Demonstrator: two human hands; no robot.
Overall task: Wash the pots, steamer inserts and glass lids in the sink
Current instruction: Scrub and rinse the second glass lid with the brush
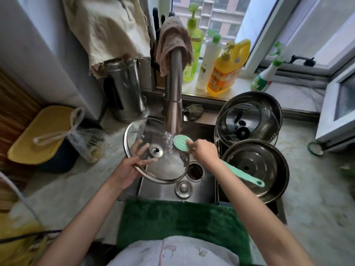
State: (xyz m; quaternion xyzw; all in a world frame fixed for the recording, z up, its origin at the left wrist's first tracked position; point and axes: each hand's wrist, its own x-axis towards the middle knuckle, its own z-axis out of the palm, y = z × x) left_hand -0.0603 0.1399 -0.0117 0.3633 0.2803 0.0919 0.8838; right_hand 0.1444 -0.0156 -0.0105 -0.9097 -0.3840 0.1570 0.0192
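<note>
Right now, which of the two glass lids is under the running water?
The glass lid gripped by the left hand over the sink; the other lid rests in the pot at the right.

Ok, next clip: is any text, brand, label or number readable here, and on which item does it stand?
Nothing reads clearly.
Yellow pump detergent jug: orange label with print, too blurred to read.
Green-and-white spray bottle: label characters, illegible.
Tall white bottle with green cap: pale label, too small to read.
Lime-green pump bottle: label blurred.
Stainless steel sink: faint mark on its back wall, unreadable.
</note>
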